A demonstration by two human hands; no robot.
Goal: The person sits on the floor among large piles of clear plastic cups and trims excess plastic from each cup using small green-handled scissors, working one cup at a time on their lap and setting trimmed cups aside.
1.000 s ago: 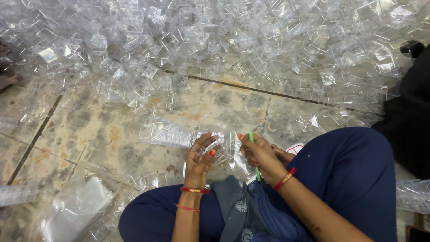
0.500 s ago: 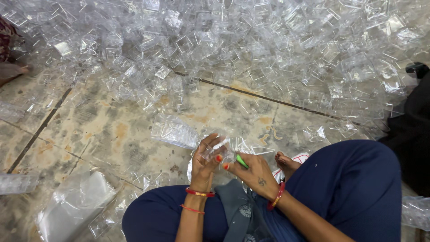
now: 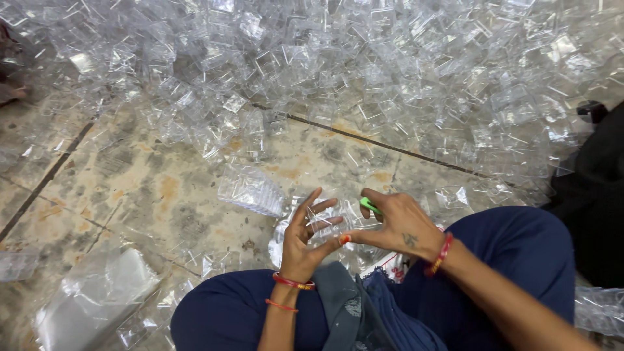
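Note:
I sit cross-legged on a stone floor [image 3: 162,195] in dark blue trousers. My left hand [image 3: 304,242] holds a small clear plastic box [image 3: 327,221] upright in front of my lap, fingers spread around it. My right hand [image 3: 398,226] touches the same box from the right side and grips a small green tool [image 3: 370,206] between its fingers. Both wrists wear red and orange bangles. A stack of nested clear boxes [image 3: 252,190] lies on the floor just left of my hands.
A huge heap of small clear plastic boxes [image 3: 364,84] covers the far floor from side to side. A clear plastic bag [image 3: 91,302] lies at the lower left. Something dark [image 3: 595,195] sits at the right edge.
My hands have come closer together around the clear box, the right hand turning palm-down over it with the green tool. The view has shifted slightly toward the heap.

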